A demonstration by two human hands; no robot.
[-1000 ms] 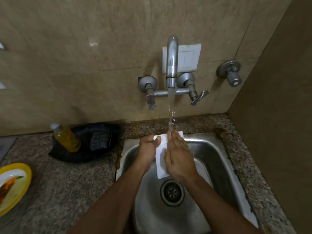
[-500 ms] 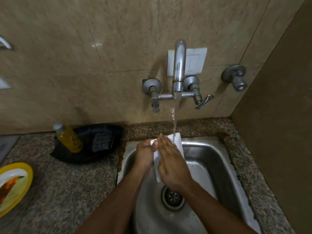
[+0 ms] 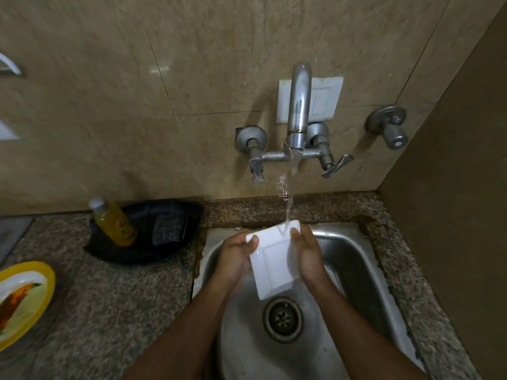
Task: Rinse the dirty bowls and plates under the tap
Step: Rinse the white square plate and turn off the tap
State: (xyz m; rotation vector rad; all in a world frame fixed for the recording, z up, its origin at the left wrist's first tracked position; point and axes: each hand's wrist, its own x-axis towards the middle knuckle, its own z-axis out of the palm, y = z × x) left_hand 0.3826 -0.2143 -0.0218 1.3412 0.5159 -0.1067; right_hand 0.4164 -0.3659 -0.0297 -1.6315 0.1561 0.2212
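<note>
A small white rectangular plate [image 3: 274,259] is held over the steel sink [image 3: 354,259], its face towards me. My left hand [image 3: 236,256] grips its left edge, thumb on the top corner. My right hand [image 3: 308,256] holds the right edge with the fingers behind it. Water runs from the tap [image 3: 299,105] and lands on the plate's far rim. A yellow plate with food remains [image 3: 22,300] lies on the counter at the far left.
A black tray [image 3: 142,250] behind the counter holds a yellow dish-soap bottle [image 3: 115,223] and a dark scrub pad [image 3: 167,229]. The sink drain [image 3: 282,319] lies just below the plate. A brown wall [image 3: 452,187] closes off the right side.
My right hand has slid off the plate's face to its right edge, and the plate has turned from edge-on to face me. The view has shifted down slightly.
</note>
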